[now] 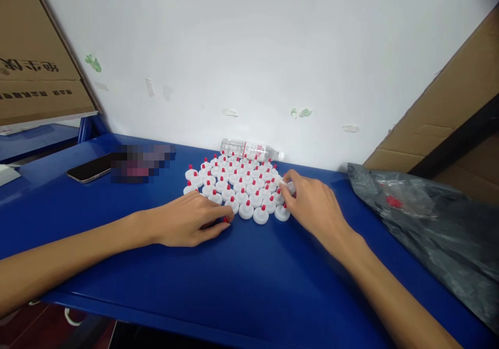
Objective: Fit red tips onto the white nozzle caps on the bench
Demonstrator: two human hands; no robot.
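Note:
Several white nozzle caps (246,210) with small red tips stand upright in a close group on the blue table. My left hand (191,219) is at the group's near left edge, thumb and forefinger pinched around a small red tip (226,219) that is mostly hidden. On the group's right side, my right hand (312,196) grips a white nozzle cap (289,186) between thumb and fingers, tilted with its narrow end toward the left. No red shows on that cap. One red-tipped cap sits just below the right fingers.
A clear plastic bottle (249,150) lies behind the caps along the white wall. At left are a phone (95,167) and a blurred patch. A grey plastic bag (429,229) with a clear bag of red pieces (394,201) lies at right. Cardboard (35,53) stands at left.

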